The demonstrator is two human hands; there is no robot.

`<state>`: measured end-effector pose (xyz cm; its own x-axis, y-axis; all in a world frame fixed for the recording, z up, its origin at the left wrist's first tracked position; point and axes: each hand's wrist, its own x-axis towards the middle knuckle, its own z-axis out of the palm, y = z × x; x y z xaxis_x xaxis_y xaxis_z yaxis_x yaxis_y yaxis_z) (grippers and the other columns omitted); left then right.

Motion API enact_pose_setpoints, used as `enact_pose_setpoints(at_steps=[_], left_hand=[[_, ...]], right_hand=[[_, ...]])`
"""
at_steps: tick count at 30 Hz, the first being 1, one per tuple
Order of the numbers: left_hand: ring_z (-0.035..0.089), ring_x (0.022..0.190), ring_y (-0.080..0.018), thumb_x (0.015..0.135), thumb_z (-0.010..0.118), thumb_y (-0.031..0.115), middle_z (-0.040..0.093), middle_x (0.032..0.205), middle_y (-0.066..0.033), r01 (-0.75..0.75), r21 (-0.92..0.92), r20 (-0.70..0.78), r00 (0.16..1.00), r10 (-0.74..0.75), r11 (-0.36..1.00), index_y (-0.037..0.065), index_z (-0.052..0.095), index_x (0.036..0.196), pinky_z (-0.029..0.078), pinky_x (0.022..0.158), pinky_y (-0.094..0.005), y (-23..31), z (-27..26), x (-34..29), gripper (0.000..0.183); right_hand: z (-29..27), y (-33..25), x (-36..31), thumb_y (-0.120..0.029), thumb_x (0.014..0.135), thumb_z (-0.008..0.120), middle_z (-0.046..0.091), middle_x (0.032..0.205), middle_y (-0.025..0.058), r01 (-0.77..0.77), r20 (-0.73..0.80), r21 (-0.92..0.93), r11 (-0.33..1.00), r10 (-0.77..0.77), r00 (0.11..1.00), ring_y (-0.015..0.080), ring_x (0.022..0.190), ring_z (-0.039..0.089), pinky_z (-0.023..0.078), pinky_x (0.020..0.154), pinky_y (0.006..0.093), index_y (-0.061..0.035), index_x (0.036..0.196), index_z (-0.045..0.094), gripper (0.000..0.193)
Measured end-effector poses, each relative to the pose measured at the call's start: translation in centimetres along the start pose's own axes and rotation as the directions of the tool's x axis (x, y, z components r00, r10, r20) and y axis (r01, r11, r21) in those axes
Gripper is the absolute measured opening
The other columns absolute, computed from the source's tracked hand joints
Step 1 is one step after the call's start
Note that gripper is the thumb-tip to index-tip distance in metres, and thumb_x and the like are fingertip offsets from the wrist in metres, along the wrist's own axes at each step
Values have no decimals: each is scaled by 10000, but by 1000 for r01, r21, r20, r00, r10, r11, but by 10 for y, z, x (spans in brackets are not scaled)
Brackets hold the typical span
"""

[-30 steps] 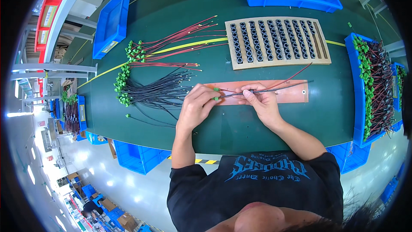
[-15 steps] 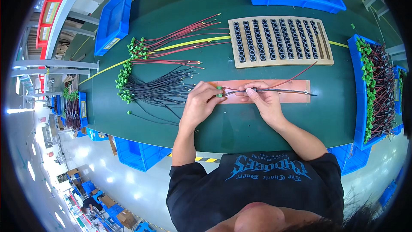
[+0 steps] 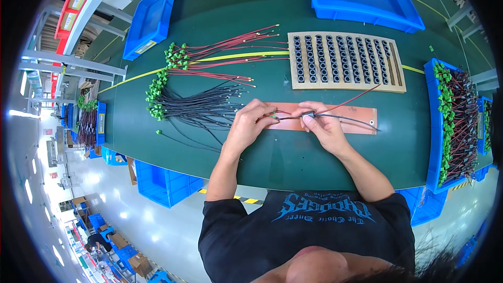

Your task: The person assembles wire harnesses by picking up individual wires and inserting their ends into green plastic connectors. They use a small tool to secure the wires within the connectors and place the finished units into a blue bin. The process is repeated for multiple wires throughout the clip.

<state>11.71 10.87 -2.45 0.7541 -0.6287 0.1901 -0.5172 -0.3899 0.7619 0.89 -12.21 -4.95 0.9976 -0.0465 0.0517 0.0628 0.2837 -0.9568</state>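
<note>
My left hand (image 3: 249, 124) pinches a small green connector (image 3: 274, 117), mostly hidden by the fingertips. From it a red wire (image 3: 350, 99) and a black wire (image 3: 348, 120) run right into my right hand (image 3: 323, 127). Thumb and fingers there are closed around a short black cylinder (image 3: 309, 114), which sits around or against the wires; exactly how, I cannot tell. Past the right hand both wires fan apart. Beneath the hands lies a copper-coloured strip (image 3: 361, 128). Left of it are loose black wires (image 3: 199, 106) with green connectors (image 3: 155, 97).
Red wires (image 3: 230, 44) lie behind the black ones. A wooden rack (image 3: 335, 87) with rows of black rings stands beyond my right hand. Blue trays (image 3: 361, 13) sit at the back, and a blue bin (image 3: 433, 126) of finished-looking wire bundles (image 3: 463, 126) is at the right.
The black cylinder now shows plainly at my right fingertips. The wires' free ends have shifted slightly left. The whole view has shifted a little.
</note>
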Motion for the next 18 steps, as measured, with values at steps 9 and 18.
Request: enact_pose_setpoints(at_steps=[9, 18], left_hand=[[636, 998, -283, 854, 598, 278, 665, 1154, -146, -803, 571, 511, 512, 691, 173, 18, 728, 1026, 525, 840, -373, 101, 24, -4, 338], [572, 939, -244, 765, 642, 280, 668, 960, -129, -684, 724, 487, 597, 638, 88, 13, 721, 819, 453, 753, -343, 76, 12, 43, 283]], right_hand=[[-9, 45, 7, -88, 1035, 657, 670, 939, 12, 6, 1, -504, 864, -7, 1000, 141, 719, 599, 507, 673, 274, -43, 1271, 652, 241], [-10, 27, 4, -61, 1020, 652, 744, 925, 120, 33, -35, -585, 810, -66, 997, 172, 807, 701, 573, 763, 335, 47, 1165, 654, 181]])
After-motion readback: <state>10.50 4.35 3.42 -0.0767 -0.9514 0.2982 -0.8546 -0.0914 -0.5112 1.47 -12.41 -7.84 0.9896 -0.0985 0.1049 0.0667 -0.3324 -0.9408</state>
